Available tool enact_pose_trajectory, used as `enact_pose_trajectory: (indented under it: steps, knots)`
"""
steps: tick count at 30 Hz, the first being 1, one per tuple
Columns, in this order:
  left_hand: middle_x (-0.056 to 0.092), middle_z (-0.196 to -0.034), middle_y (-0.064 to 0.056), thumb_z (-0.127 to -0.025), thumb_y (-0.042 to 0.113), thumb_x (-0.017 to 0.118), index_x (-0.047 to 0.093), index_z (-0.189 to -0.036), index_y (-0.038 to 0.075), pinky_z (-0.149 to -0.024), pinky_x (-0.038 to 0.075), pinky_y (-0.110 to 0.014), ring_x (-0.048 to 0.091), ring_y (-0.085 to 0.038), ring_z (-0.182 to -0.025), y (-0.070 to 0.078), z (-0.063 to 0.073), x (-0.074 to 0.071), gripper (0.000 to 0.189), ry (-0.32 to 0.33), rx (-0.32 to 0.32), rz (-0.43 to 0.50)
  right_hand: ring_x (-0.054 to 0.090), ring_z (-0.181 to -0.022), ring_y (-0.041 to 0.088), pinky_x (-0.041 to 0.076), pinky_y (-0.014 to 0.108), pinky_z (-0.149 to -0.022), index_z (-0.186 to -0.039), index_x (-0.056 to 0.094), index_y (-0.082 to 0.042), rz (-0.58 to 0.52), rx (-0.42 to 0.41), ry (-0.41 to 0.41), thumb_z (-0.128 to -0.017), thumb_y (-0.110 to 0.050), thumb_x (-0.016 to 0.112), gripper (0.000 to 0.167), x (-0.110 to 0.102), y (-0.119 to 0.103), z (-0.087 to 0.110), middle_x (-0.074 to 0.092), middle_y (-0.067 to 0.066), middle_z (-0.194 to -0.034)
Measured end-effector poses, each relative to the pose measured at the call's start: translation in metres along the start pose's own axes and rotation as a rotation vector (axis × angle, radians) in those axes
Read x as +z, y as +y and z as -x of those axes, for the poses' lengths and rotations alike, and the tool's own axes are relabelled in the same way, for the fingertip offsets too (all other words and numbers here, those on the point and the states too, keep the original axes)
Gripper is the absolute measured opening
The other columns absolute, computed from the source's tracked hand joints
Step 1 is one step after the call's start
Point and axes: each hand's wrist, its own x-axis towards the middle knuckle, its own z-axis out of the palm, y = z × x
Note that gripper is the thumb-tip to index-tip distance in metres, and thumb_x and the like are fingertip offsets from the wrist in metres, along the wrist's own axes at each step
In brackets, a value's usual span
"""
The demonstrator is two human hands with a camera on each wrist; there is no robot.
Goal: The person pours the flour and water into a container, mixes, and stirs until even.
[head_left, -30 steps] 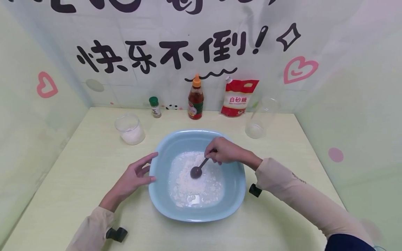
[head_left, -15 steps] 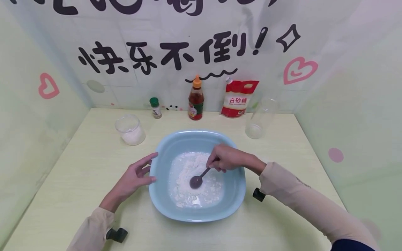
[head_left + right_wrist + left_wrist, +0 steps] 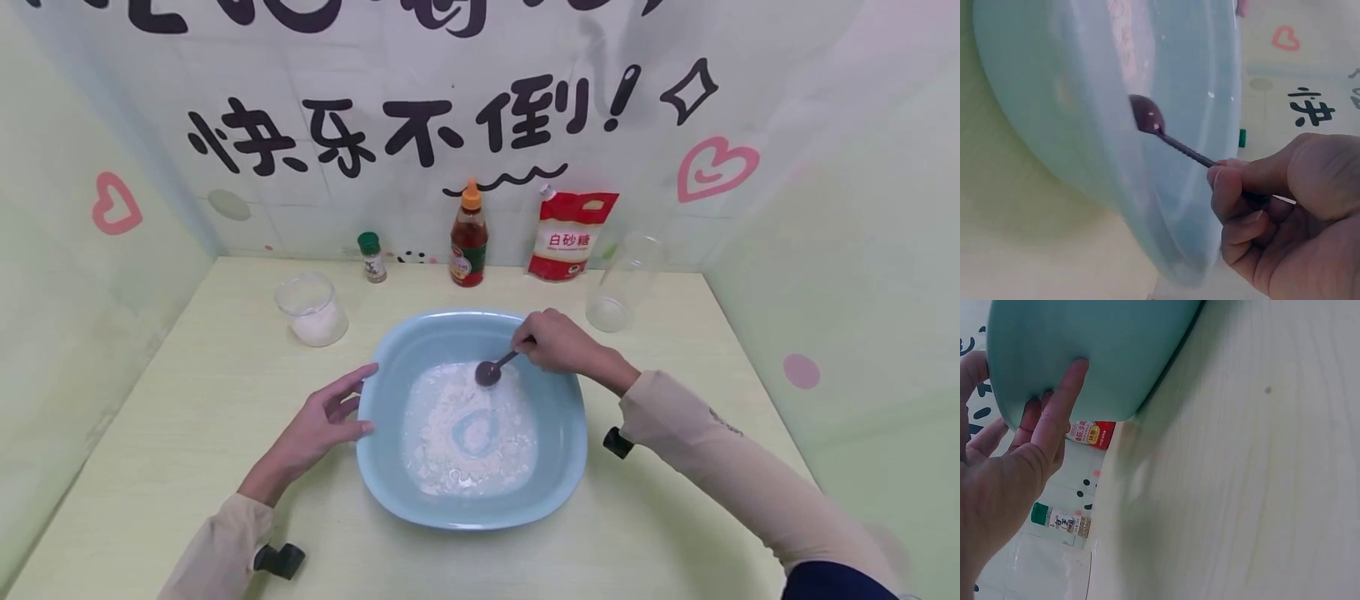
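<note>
A pale blue basin (image 3: 558, 437) stands on the table with white powder (image 3: 442, 446) and clear liquid at its bottom. A bare blue loop shows in the powder's middle. My right hand (image 3: 558, 342), over the basin's back right wall, pinches the handle of a dark brown spoon (image 3: 487, 373). The spoon's bowl (image 3: 1149, 115) hangs inside the basin, at the back of the powder. My left hand (image 3: 315, 425) rests its fairly straight fingers against the basin's left outer side. In the left wrist view, a fingertip (image 3: 1079, 365) touches the outer wall.
Behind the basin stand a glass cup (image 3: 313, 312) of white powder, a green-capped shaker (image 3: 372, 260), an orange-capped sauce bottle (image 3: 468, 246), a red sugar pouch (image 3: 567, 237) and a tall clear glass (image 3: 622, 287). Walls enclose the table's back and sides.
The right hand first moved the spoon towards the basin's front, then lifted it to the back right. A bare blue loop has appeared in the powder. The left hand has stayed put.
</note>
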Motion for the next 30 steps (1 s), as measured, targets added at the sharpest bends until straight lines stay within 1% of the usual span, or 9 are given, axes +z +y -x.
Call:
enact_pose_trajectory:
  steps: [2, 4, 7, 9, 13, 15, 22, 26, 30]
  knots:
    - [0.051, -0.121, -0.011, -0.087, -0.002, 0.072, 0.035, -0.153, 0.002, -0.09, 0.056, -0.025, 0.061, -0.002, -0.115, -0.001, -0.001, 0.001, 0.076, -0.002, 0.002, 0.006, 0.055, -0.061, 0.017, 0.047, 0.024, -0.06, -0.093, 0.078, -0.008, -0.038, -0.009, -0.014, -0.094, -0.002, 0.062, 0.018, 0.004, -0.004, -0.006, 0.068, 0.008, -0.076]
    - [0.051, -0.12, -0.011, -0.087, -0.002, 0.071, 0.035, -0.153, 0.001, -0.09, 0.056, -0.025, 0.061, -0.003, -0.115, -0.001, -0.001, 0.002, 0.076, -0.004, 0.002, 0.012, 0.057, -0.06, 0.016, 0.049, 0.023, -0.059, -0.1, 0.078, -0.008, -0.076, -0.016, -0.038, -0.096, -0.004, 0.061, 0.018, 0.008, -0.009, -0.009, 0.069, 0.008, -0.08]
    - [0.051, -0.12, -0.011, -0.087, -0.001, 0.072, 0.035, -0.153, 0.002, -0.09, 0.056, -0.026, 0.061, -0.003, -0.115, 0.0, -0.002, 0.003, 0.075, -0.002, -0.002, 0.009, 0.059, -0.061, 0.015, 0.051, 0.023, -0.059, -0.107, 0.077, -0.007, -0.092, -0.039, -0.069, -0.097, -0.006, 0.062, 0.019, 0.014, -0.018, -0.01, 0.069, 0.007, -0.081]
    - [0.05, -0.121, -0.012, -0.087, 0.0, 0.072, 0.036, -0.153, 0.002, -0.09, 0.056, -0.026, 0.06, -0.002, -0.115, 0.0, -0.002, 0.003, 0.075, 0.004, -0.008, 0.002, 0.059, -0.061, 0.014, 0.052, 0.024, -0.06, -0.108, 0.077, -0.007, -0.091, -0.057, -0.084, -0.097, -0.007, 0.062, 0.019, 0.018, -0.024, -0.009, 0.069, 0.006, -0.078]
    - [0.051, -0.122, -0.014, -0.087, 0.001, 0.073, 0.036, -0.152, 0.003, -0.09, 0.056, -0.025, 0.06, 0.001, -0.114, 0.0, -0.001, 0.002, 0.075, 0.018, -0.013, -0.017, 0.06, -0.059, 0.013, 0.051, 0.024, -0.06, -0.108, 0.077, -0.007, -0.075, -0.093, -0.103, -0.096, -0.008, 0.065, 0.018, 0.023, -0.032, -0.005, 0.069, 0.004, -0.075]
    - [0.051, -0.123, -0.014, -0.087, 0.001, 0.072, 0.036, -0.152, 0.003, -0.091, 0.055, -0.024, 0.06, 0.002, -0.114, 0.0, -0.001, 0.001, 0.075, 0.019, -0.013, -0.02, 0.061, -0.057, 0.013, 0.051, 0.024, -0.06, -0.108, 0.077, -0.007, -0.086, -0.094, -0.115, -0.095, -0.008, 0.065, 0.017, 0.025, -0.034, -0.003, 0.068, 0.004, -0.073]
    - [0.05, -0.122, -0.015, -0.087, 0.0, 0.072, 0.035, -0.153, 0.002, -0.091, 0.055, -0.024, 0.06, 0.002, -0.115, 0.0, -0.002, 0.001, 0.076, 0.016, -0.013, -0.008, 0.06, -0.056, 0.015, 0.051, 0.024, -0.059, -0.11, 0.077, -0.007, -0.194, -0.053, -0.205, -0.094, -0.006, 0.066, 0.019, 0.025, -0.034, -0.002, 0.069, 0.008, -0.073]
    - [0.05, -0.121, -0.014, -0.087, 0.0, 0.072, 0.035, -0.153, 0.002, -0.091, 0.055, -0.025, 0.06, 0.001, -0.115, 0.0, -0.001, 0.001, 0.076, 0.018, -0.014, -0.003, 0.06, -0.055, 0.014, 0.051, 0.023, -0.058, -0.106, 0.079, -0.008, -0.204, -0.098, -0.277, -0.093, -0.004, 0.067, 0.018, 0.026, -0.03, 0.003, 0.069, 0.007, -0.07]
    - [0.051, -0.12, -0.014, -0.087, 0.001, 0.073, 0.036, -0.153, 0.003, -0.091, 0.056, -0.026, 0.06, 0.002, -0.114, 0.0, 0.0, 0.001, 0.075, 0.023, -0.015, -0.008, 0.057, -0.052, 0.012, 0.049, 0.021, -0.056, -0.1, 0.08, -0.01, -0.159, -0.144, -0.362, -0.093, -0.005, 0.067, 0.016, 0.024, -0.026, 0.011, 0.065, 0.003, -0.065]
